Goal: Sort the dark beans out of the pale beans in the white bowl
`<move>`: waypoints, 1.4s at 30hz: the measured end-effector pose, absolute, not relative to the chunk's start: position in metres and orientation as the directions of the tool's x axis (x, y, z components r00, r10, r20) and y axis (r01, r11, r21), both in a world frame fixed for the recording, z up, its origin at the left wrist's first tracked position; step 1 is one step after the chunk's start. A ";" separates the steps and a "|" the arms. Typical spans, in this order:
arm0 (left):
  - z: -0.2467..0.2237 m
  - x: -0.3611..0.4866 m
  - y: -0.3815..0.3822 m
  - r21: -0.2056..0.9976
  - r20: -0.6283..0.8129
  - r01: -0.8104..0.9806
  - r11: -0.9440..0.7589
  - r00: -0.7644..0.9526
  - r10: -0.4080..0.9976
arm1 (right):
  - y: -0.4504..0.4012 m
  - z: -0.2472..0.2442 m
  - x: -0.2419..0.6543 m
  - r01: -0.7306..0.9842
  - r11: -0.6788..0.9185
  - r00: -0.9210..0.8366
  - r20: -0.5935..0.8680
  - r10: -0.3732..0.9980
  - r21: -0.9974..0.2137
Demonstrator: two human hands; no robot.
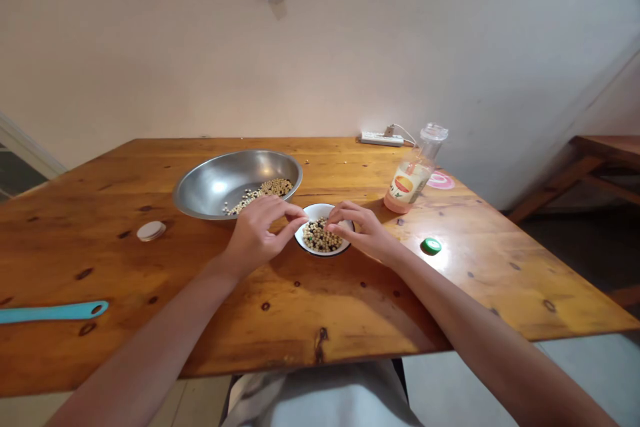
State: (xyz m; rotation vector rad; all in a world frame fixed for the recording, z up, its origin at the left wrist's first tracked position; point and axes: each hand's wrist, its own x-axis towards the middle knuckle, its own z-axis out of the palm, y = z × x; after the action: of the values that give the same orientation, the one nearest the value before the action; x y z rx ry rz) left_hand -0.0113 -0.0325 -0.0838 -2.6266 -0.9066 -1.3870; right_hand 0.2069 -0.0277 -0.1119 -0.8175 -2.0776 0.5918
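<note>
My left hand [263, 233] reaches the left rim of a small white bowl [320, 211], its fingertips close together there. My right hand [356, 231] comes in from the other side, with its fingertips over the mix of pale and dark beans [316, 237] in that bowl. Neither hand clearly shows a bean between its fingers. Just beyond my left hand, a wide steel mixing bowl [220, 179] holds a heap of pale beans [261, 195] on its near side.
The wooden table [320, 307] carries a clear bottle with an orange label [407, 181], a green bottle cap [431, 245], a round white lid [151, 231], a turquoise handle [50, 311] and a pink sticker [441, 180]. A power strip [381, 139] lies at the back edge against the wall.
</note>
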 end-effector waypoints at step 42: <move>-0.073 -0.045 0.061 0.119 -0.105 0.910 -0.396 0.408 0.907 | -0.022 -0.118 0.207 0.387 0.629 -0.301 0.552 0.777 -0.674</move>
State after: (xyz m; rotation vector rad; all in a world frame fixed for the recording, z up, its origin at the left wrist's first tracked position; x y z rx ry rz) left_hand -0.0446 0.0614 -0.0727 -2.7653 -1.7998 0.0382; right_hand 0.2074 -0.0223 -0.1180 -0.9222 -1.9170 0.5255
